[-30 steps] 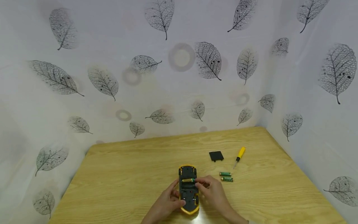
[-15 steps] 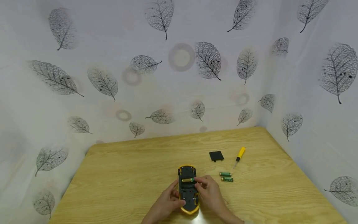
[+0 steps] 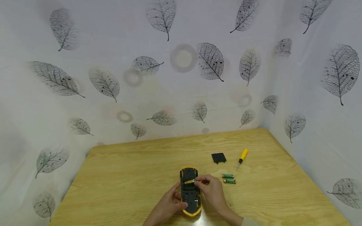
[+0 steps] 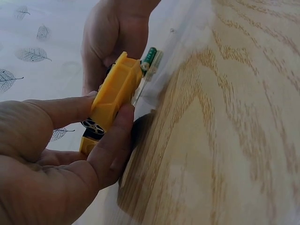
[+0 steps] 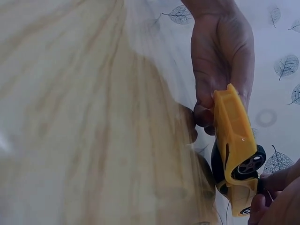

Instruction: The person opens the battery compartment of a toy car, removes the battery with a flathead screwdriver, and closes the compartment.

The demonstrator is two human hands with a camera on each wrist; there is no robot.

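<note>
A yellow toy car [image 3: 193,208] lies upside down, its black underside and open battery compartment facing up in the head view. My left hand [image 3: 167,205] grips it from the left, thumb on the underside; the left wrist view has fingers on both sides of the yellow body [image 4: 111,96]. Between the thumb and fingertips of my right hand [image 3: 213,191] is one end of a battery [image 3: 190,181]. This battery sits slanted over the compartment, its right end raised. How deep its left end reaches cannot be made out. In the right wrist view the car body [image 5: 236,133] hides the battery.
Two green batteries [image 3: 229,181] lie side by side on the wooden table [image 3: 127,175], right of my right hand. Farther back are a black battery cover [image 3: 219,158] and a yellow-handled screwdriver [image 3: 243,154]. A leaf-patterned curtain [image 3: 181,91] surrounds the table's back and sides.
The battery's right end has lifted from lying nearly level across the compartment to a slant, and my right hand has shifted slightly left and up with it. The left hand and car barely moved.
</note>
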